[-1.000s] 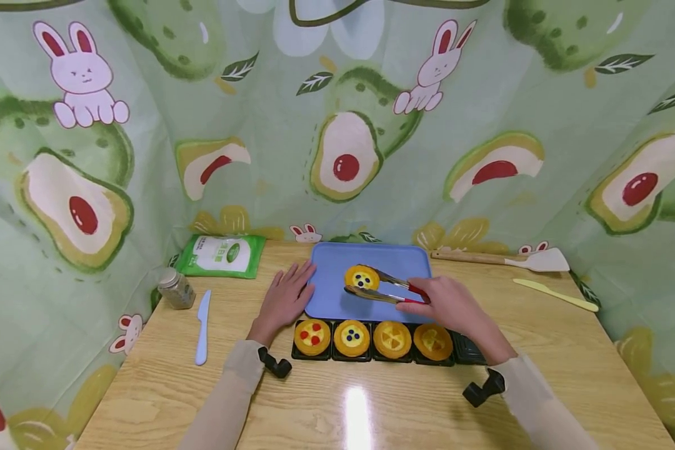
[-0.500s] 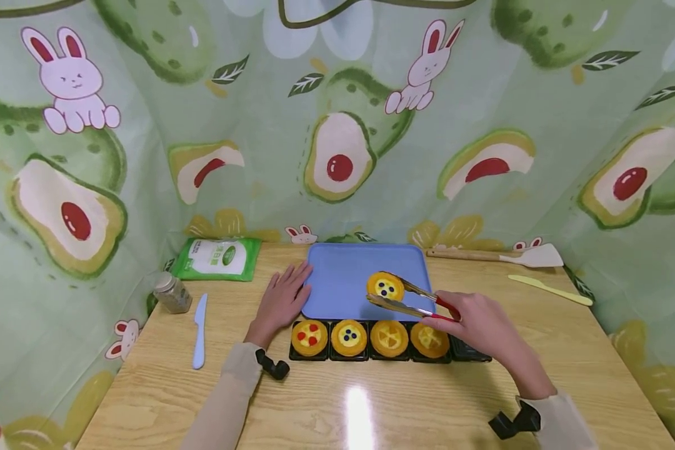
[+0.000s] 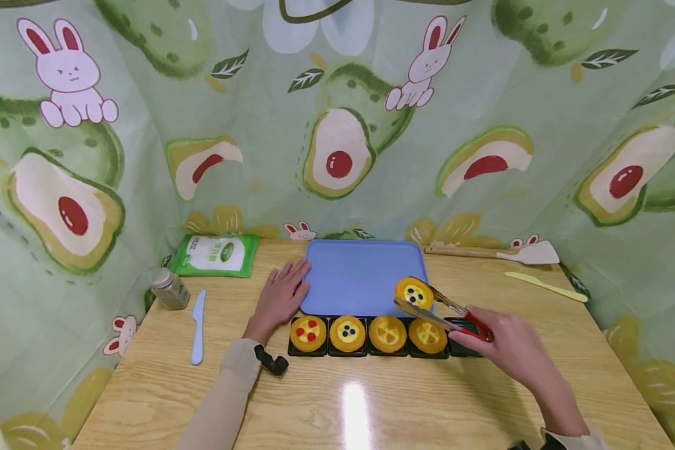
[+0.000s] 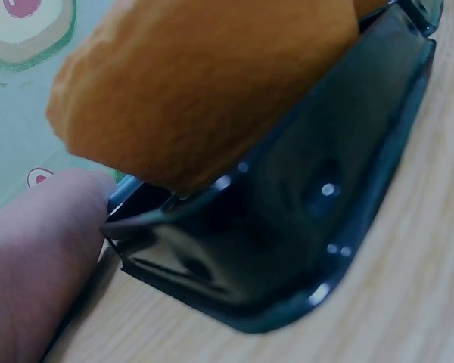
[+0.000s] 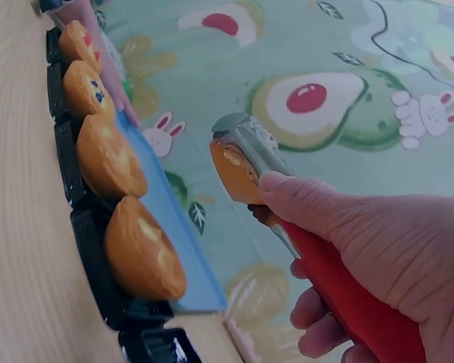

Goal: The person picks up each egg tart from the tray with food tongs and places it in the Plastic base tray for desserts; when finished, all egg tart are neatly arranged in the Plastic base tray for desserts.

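My right hand [image 3: 514, 350] grips red-handled tongs [image 3: 427, 317]. Between the tongs' tips is an egg tart [image 3: 413, 292] topped with dark blue berries, held above the front right corner of the blue tray [image 3: 349, 275]. My left hand [image 3: 279, 295] lies flat with fingers spread, its fingertips at the tray's left edge. In front of the tray runs a row of black plastic holders [image 5: 98, 265], carrying a red-topped tart [image 3: 308, 334], a blueberry tart [image 3: 347, 334] and two tarts with yellow wedges [image 3: 387, 334]. The rightmost holder [image 3: 465, 350] shows no tart.
On the left are a green-white packet [image 3: 216, 255], a shaker jar [image 3: 170, 289] and a blue plastic knife [image 3: 198, 328]. At the right lie a wooden-handled spatula [image 3: 531, 253] and a yellow knife [image 3: 545, 287]. A patterned curtain [image 3: 281, 169] stands behind the table.
My right hand has moved rightward and toward me, carrying the tart in the tongs from the tray's middle to its front right corner. The left hand has stayed in place.
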Tool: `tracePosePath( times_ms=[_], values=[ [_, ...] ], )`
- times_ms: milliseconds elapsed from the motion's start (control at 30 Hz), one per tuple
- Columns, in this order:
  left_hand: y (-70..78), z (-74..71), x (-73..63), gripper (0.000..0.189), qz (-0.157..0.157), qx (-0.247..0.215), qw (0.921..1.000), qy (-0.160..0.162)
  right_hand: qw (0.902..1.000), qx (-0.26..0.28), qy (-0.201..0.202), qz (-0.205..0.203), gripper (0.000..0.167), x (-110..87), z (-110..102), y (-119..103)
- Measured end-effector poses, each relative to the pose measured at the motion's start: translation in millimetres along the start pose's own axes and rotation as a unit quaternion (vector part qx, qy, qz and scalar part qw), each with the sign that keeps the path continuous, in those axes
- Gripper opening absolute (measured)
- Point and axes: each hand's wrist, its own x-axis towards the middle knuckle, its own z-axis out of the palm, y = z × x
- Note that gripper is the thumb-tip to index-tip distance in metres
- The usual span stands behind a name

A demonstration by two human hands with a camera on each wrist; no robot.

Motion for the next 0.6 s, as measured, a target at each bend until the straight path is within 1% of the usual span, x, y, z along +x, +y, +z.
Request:
tracePosePath(
  times_ms=[233,300,367,467,600],
  values=[
    [1.4,-0.1,2.8,0.06,0.004,0.001,1.0,0.002,0.9993,-0.012,0.011,0.033,0.034,-22.1,-3.9,9.3],
    [1.5,0.0,2.9,0.06,0.004,0.002,1.0,0.001,0.9985,-0.017,0.015,0.05,0.034,-29.2,-4.4,11.7],
    [1.9,-0.4,2.2,0.06,0.002,0.0,1.0,0.001,0.9977,-0.021,0.019,0.062,0.039,-36.5,-4.3,14.1],
    [1.9,-0.9,0.6,0.06,-0.003,0.001,1.0,-0.001,0.9957,-0.029,0.02,0.086,0.057,-47.7,-3.8,17.6],
    [2.5,-1.2,-0.4,0.06,-0.006,-0.001,1.0,-0.004,0.9919,-0.039,0.015,0.12,0.056,-63.8,-4.7,24.1]
  ],
)
